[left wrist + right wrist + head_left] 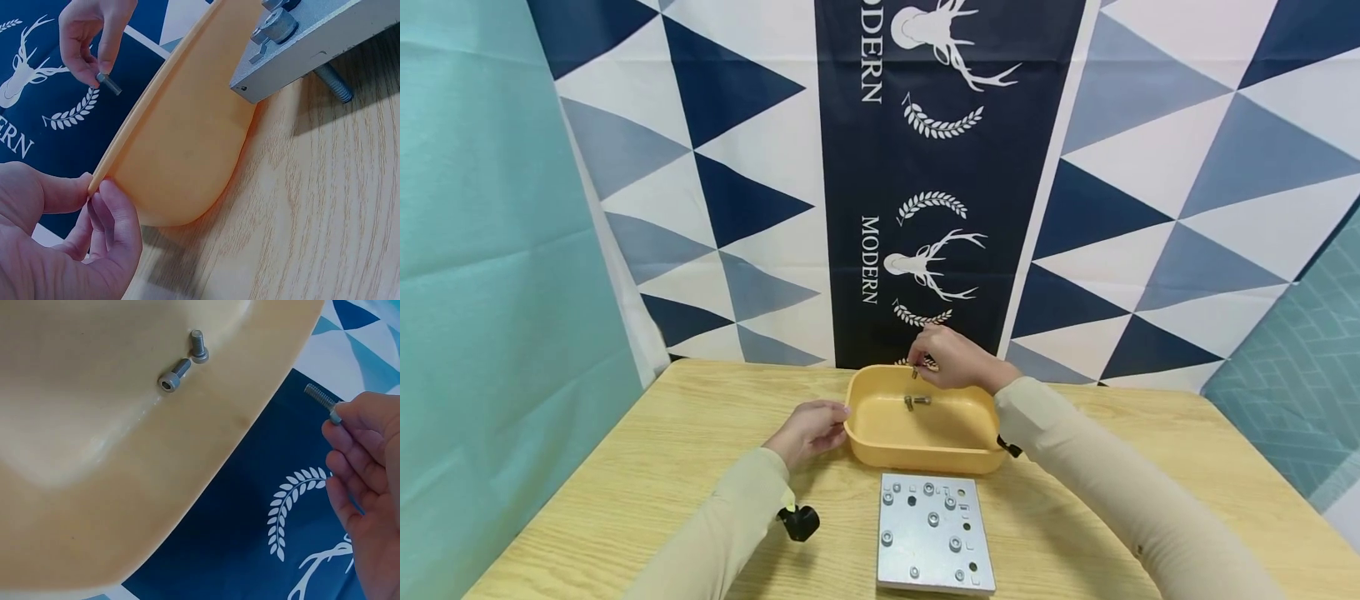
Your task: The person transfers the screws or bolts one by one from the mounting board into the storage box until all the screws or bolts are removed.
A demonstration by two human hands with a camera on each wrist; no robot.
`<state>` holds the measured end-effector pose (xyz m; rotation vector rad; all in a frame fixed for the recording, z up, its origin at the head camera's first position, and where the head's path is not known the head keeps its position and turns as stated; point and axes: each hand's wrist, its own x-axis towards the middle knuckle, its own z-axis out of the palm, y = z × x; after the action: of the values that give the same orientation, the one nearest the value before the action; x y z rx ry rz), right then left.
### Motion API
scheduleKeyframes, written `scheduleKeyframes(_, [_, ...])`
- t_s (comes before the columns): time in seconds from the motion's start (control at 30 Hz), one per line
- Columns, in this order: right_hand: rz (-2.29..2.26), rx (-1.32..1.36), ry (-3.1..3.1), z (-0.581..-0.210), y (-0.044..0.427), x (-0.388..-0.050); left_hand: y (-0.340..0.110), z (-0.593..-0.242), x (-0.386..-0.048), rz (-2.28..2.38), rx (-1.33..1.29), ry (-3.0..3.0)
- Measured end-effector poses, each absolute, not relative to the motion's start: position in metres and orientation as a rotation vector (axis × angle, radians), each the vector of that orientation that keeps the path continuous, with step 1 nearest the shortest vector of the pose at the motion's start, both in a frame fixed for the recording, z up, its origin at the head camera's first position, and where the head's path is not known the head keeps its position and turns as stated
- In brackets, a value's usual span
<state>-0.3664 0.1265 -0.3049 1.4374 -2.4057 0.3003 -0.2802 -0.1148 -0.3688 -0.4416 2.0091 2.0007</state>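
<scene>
My right hand (951, 358) is raised over the far side of a yellow plastic basin (925, 457). Between thumb and fingertips it pinches a small metal socket-head bolt (321, 397) by its head, the threaded end pointing away from the hand. Two more bolts (175, 376) lie close together on the basin floor. My left hand (811, 429) pinches the basin's left rim between thumb and fingers, as the left wrist view (81, 225) shows. In front of the basin lies a silver metal plate (917, 558) with several bolts seated in it and some bare holes.
The wooden table (737, 417) carries the basin and plate. Behind it hangs a patterned cloth (760, 208), close to the basin's far side. A teal cloth (512, 292) borders the left. In the left wrist view a threaded bolt end (334, 82) sticks out under the plate.
</scene>
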Motion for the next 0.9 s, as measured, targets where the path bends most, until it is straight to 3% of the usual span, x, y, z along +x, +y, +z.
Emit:
scheduleKeyframes(0.6, [0.174, 1.377, -2.569, -0.304, 0.134, -0.360, -0.114, -0.370, -0.280, 1.976, -0.433, 2.026])
scheduleKeyframes(0.9, [0.112, 1.397, -2.518, -0.302, 0.144, -0.341, -0.114, -0.370, -0.280, 1.982, -0.455, 2.023])
